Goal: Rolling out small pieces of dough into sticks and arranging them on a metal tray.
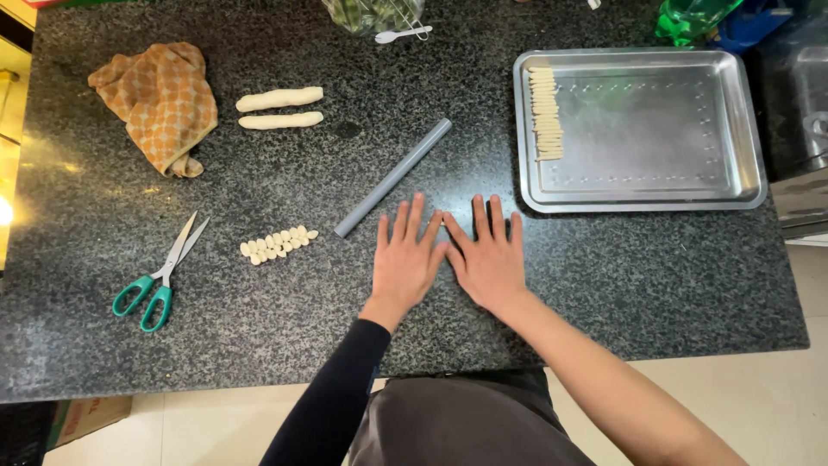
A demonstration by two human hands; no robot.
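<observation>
My left hand (404, 259) and my right hand (489, 256) lie flat, palms down, side by side on the dark granite counter (604, 276), fingers spread and thumbs touching. Whatever is under the palms is hidden. A grey rod-like rolling pin (392, 178) lies diagonally just beyond my left fingertips. A small heap of cut dough bits (276, 244) sits left of my left hand. Two dough logs (279, 109) lie farther back. A metal tray (742, 164) at the right holds a column of thin dough sticks (546, 113) along its left side.
Green-handled scissors (158, 274) lie at the front left. An orange patterned cloth (161, 101) is crumpled at the back left. A white plastic spoon (401, 34), a bag of greens (373, 13) and a green bottle (690, 17) sit along the far edge.
</observation>
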